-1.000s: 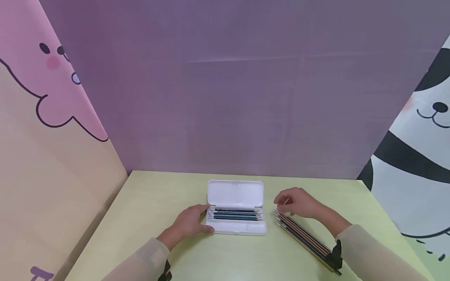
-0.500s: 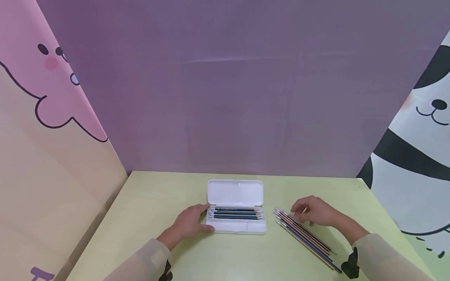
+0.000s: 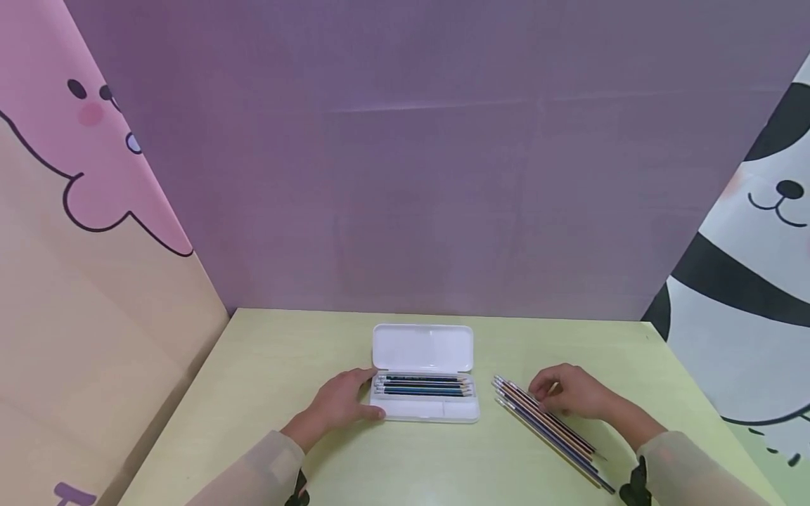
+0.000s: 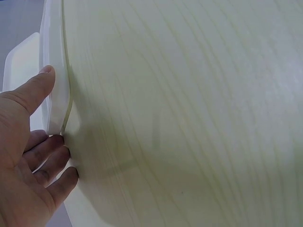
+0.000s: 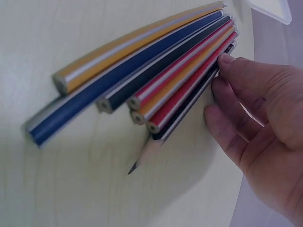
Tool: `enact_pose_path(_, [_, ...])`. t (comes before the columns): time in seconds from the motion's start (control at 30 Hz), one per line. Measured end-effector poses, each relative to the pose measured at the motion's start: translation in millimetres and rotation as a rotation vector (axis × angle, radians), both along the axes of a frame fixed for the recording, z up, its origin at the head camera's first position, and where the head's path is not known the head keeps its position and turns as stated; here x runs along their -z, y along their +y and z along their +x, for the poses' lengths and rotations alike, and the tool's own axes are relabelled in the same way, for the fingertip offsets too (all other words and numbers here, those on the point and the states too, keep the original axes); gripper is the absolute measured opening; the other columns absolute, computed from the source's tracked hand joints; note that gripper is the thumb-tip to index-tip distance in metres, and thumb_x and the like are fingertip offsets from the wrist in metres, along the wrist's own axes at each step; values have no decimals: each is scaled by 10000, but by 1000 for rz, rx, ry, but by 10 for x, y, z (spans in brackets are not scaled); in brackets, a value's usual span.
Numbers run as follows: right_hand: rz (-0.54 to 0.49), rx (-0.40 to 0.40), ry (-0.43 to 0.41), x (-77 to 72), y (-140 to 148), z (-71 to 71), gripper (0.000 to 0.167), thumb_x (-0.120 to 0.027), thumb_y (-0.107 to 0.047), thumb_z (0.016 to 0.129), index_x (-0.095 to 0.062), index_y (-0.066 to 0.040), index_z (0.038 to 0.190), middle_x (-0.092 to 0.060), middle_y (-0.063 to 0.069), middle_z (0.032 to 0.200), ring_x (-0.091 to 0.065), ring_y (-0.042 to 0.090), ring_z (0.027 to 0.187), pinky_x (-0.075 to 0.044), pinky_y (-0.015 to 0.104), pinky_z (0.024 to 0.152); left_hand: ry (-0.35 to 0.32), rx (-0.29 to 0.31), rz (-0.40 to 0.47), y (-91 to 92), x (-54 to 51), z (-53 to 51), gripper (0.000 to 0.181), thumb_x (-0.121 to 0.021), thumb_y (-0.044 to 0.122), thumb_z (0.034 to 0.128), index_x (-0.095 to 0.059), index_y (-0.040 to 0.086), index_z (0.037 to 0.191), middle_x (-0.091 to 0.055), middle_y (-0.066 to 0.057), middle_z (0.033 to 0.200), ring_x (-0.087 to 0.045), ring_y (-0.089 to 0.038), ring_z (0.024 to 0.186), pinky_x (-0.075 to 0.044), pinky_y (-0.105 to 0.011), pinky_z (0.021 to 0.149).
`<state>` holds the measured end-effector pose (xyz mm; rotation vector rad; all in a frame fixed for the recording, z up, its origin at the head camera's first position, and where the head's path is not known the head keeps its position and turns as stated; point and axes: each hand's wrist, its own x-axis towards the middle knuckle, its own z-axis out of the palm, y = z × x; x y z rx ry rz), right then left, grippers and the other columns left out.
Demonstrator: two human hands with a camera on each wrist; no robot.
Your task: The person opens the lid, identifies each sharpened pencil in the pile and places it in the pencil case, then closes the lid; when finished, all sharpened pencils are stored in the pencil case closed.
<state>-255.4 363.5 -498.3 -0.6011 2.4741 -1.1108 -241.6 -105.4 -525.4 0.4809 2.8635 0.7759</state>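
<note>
A white pencil case [image 3: 425, 410] lies with its lid [image 3: 422, 348] raised, several dark and blue pencils [image 3: 424, 386] in its rear compartment. My left hand [image 3: 338, 400] holds its left end, thumb along the front edge, fingers by the rear corner; in the left wrist view the thumb [image 4: 40, 87] rests against the white wall. Right of the case several striped pencils [image 3: 544, 429] lie slantwise in a loose bundle. There my right hand [image 3: 572, 391] pinches the outermost dark pencil [image 5: 189, 97], which has a sharpened tip; the others show flat ends in the right wrist view.
The pale wooden table [image 3: 304, 330] backs onto a purple wall [image 3: 418, 176]. Side panels carry a pink cartoon figure [image 3: 38, 84] at left and a panda [image 3: 753, 281] at right. The case separates the left hand from the loose pencils.
My right hand has drawn back to the right from the eraser ends, then come down onto the right side of the bundle. The left hand and the case keep their place.
</note>
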Motion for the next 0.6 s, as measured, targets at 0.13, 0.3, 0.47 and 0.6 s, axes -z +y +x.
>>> enact_pose_path(0.13, [28, -2, 21, -17, -2, -7, 187, -753, 3, 882, -720, -3, 1066, -717, 134, 991, -673, 207, 839, -546, 289, 539, -9, -10, 3, 3, 15, 4, 900, -880, 462, 779, -515, 64, 1499, -582, -144, 1472, -527, -383, 1372, -445, -551, 1137])
enact_pose_path(0.3, [57, -6, 45, -52, -20, -5, 172, -749, -2, 883, -726, -5, 1054, -723, 117, 961, -653, 165, 815, -529, 271, 533, -3, -9, 0, 2, 17, -1, 903, -880, 465, 778, -513, 67, 1501, -584, -144, 1468, -530, -381, 1368, -450, -551, 1131])
enact_pose_path(0.47, [81, -24, 104, -28, -33, -17, 140, -754, -40, 891, -735, -14, 1028, -732, 83, 914, -658, 120, 787, -536, 259, 549, 2, -9, -5, -6, 27, -12, 907, -881, 471, 774, -514, 69, 1500, -585, -141, 1468, -532, -380, 1366, -454, -551, 1126])
enact_pose_path(0.6, [115, -11, 115, 1, -38, -24, 130, -763, -66, 888, -740, -43, 1015, -735, 51, 904, -647, 90, 781, -536, 254, 563, -4, -7, -7, -8, 33, -10, 913, -878, 474, 777, -507, 70, 1506, -578, -143, 1476, -524, -384, 1374, -447, -554, 1134])
